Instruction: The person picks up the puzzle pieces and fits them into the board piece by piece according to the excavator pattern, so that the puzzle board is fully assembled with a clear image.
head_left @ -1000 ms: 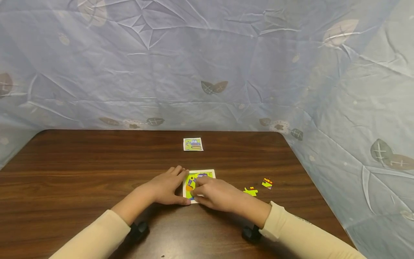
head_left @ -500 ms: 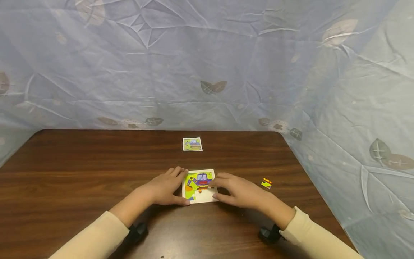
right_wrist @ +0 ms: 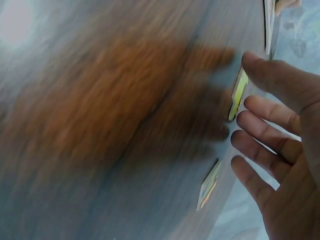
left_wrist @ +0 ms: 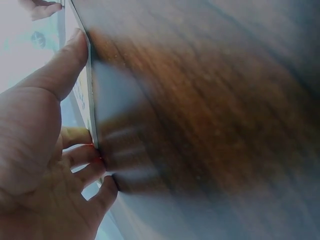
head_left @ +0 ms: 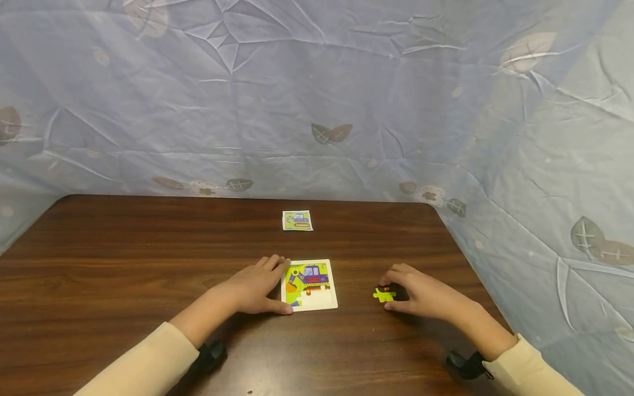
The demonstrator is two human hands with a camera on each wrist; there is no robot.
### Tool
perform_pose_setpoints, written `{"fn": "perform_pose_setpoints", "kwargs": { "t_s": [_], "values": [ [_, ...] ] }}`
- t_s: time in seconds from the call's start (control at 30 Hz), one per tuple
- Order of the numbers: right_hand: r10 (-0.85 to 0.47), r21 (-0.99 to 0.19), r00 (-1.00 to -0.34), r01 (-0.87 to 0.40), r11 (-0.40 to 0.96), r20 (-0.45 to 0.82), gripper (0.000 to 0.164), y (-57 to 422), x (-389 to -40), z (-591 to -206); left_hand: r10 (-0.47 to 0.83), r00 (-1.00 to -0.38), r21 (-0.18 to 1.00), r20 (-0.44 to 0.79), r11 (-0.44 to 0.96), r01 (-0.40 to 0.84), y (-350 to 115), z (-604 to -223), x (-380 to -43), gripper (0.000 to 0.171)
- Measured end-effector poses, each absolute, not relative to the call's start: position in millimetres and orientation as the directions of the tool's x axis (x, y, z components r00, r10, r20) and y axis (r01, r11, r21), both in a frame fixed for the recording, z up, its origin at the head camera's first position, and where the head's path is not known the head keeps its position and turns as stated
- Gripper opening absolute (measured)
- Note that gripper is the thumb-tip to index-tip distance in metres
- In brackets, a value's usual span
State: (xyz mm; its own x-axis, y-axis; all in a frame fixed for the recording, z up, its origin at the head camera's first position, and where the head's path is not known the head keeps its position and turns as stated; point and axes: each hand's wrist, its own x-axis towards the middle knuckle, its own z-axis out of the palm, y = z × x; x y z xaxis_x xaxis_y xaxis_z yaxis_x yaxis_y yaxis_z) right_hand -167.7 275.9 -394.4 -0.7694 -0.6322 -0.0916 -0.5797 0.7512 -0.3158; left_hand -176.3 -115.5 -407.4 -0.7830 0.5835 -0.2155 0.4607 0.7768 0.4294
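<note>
In the head view a white-framed puzzle tray (head_left: pixel 319 301) lies on the table, partly filled with pieces that show a purple excavator; its lower right is bare white. My left hand (head_left: pixel 255 286) rests along the tray's left edge, thumb at the near left corner, fingers toward the far corner. To the right of the tray, my right hand (head_left: pixel 421 294) is spread around a lime-green puzzle piece (head_left: pixel 383 296), thumb on the near side and fingers on the far side. In the right wrist view a second puzzle piece (right_wrist: pixel 209 186) lies beyond the little finger; my hand hides it in the head view.
A small card (head_left: pixel 297 220) with an excavator picture lies beyond the tray. The brown wooden table (head_left: pixel 148 236) runs back to a grey-blue leaf-patterned cloth (head_left: pixel 277 110), which also hangs along the right side.
My right hand has left the tray and moved right to the green piece, uncovering the tray's lower right part. My left hand has stayed at the tray's left edge.
</note>
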Motion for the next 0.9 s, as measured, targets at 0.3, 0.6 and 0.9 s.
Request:
{"fn": "perform_pose_setpoints", "kwargs": {
  "t_s": [0.3, 0.6, 0.9],
  "values": [
    [-0.597, -0.295, -0.796, -0.550, 0.781, -0.098, 0.024, 286, -166, -395, 0.601, -0.779, 0.428, -0.182, 0.761, 0.487, -116, -410, -177, 0.103],
    [-0.605, -0.279, -0.792, -0.564, 0.777, -0.084, 0.018, 285, -167, -398, 0.601, -0.776, 0.402, -0.192, 0.769, 0.496, -115, -412, -178, 0.103],
    [-0.632, -0.259, -0.774, -0.602, 0.755, -0.043, 0.019, 274, -170, -404, 0.588, -0.785, 0.407, -0.192, 0.776, 0.482, -115, -411, -177, 0.104]
  ]
}}
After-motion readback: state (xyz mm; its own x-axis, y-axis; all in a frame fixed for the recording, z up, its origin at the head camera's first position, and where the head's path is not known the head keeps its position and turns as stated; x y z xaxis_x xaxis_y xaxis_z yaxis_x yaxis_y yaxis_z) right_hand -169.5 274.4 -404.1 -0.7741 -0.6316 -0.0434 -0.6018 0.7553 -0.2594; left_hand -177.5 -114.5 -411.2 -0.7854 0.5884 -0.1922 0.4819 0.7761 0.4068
